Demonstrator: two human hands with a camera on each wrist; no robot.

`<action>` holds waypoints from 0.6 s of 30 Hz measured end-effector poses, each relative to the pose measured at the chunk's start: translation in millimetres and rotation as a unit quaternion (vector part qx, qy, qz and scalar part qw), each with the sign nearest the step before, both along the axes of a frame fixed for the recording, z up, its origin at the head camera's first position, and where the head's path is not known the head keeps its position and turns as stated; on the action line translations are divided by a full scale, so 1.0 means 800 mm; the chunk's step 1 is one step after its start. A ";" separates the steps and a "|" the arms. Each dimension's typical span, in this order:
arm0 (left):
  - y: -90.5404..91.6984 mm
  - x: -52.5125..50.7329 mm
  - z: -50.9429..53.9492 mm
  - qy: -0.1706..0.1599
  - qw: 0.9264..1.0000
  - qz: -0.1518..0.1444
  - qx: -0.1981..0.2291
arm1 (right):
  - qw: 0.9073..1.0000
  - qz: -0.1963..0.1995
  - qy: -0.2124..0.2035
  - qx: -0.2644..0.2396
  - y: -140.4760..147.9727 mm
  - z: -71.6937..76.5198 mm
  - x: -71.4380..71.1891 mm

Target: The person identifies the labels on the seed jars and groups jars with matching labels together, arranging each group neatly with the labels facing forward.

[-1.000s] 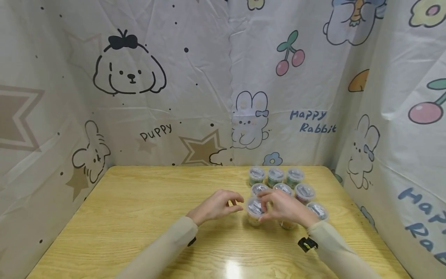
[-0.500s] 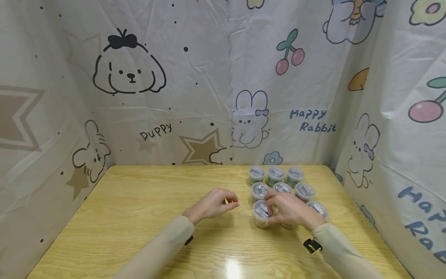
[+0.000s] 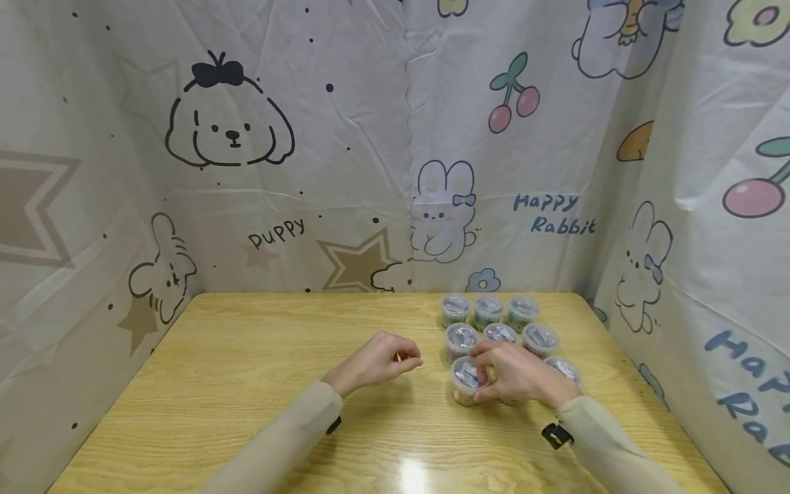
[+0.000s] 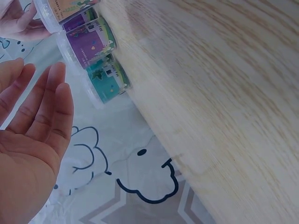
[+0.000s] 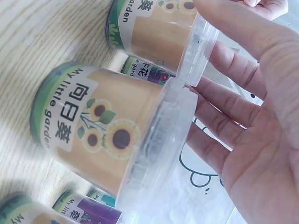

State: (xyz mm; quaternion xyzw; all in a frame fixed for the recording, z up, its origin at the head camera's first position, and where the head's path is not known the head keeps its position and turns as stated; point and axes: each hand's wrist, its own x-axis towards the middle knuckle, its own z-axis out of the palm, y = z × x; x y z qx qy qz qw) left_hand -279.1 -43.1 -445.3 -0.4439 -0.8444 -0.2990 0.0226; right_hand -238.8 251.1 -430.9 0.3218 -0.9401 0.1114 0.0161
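Note:
My right hand point(image 3: 515, 370) pinches the lidded plastic cup point(image 3: 468, 385) at the front left of the group, thumb on its near side and fingers behind the lid. In the right wrist view, this cup point(image 5: 156, 32) has an orange sunflower label. A second sunflower-label cup point(image 5: 98, 133) stands beside it under my palm, mostly hidden in the head view. My left hand point(image 3: 376, 360) hovers over the table left of the cups, its fingers loosely bent and holding nothing. The left wrist view shows that hand point(image 4: 35, 126) apart from the cups.
Behind stand a middle row of purple-label cups point(image 3: 461, 339) and a back row of green-label cups point(image 3: 455, 312). Another front cup point(image 3: 563, 374) is at the right. The wooden table point(image 3: 247, 370) extends left, with a printed curtain point(image 3: 345, 171) around it.
My right hand has shifted slightly right with the front-left cup, bringing it in line with the cup behind. My left hand has drawn back a little to the left.

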 end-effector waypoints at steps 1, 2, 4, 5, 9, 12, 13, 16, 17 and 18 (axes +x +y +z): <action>0.000 0.000 0.000 -0.001 1.000 0.001 -0.002 | 1.000 0.001 0.000 0.000 0.000 0.000 0.000; 0.000 0.001 0.000 0.000 1.000 0.002 -0.004 | 1.000 0.002 -0.002 -0.001 0.000 0.000 0.000; -0.001 0.001 0.001 -0.001 1.000 0.005 -0.008 | 1.000 0.002 -0.003 -0.001 0.001 0.001 0.000; -0.001 0.002 0.001 -0.001 1.000 0.005 -0.009 | 1.000 0.001 -0.005 -0.002 0.001 0.001 0.000; -0.003 0.002 0.000 -0.002 1.000 0.004 -0.006 | 1.000 0.000 -0.007 -0.008 0.001 0.001 0.000; -0.004 0.001 -0.002 0.000 1.000 0.000 -0.004 | 1.000 -0.002 -0.011 -0.011 0.002 0.001 0.000; -0.004 0.001 -0.002 0.000 1.000 -0.001 -0.004 | 1.000 -0.002 -0.012 -0.012 0.002 0.000 0.000; -0.005 0.000 -0.004 -0.006 1.000 -0.001 -0.006 | 1.000 -0.002 -0.015 -0.014 0.003 0.000 0.000; -0.005 0.000 -0.004 -0.009 1.000 0.001 -0.008 | 1.000 -0.001 -0.015 -0.015 0.004 0.000 0.000; -0.006 0.000 -0.004 -0.011 1.000 0.001 -0.008 | 1.000 0.000 -0.013 -0.015 0.004 0.000 0.000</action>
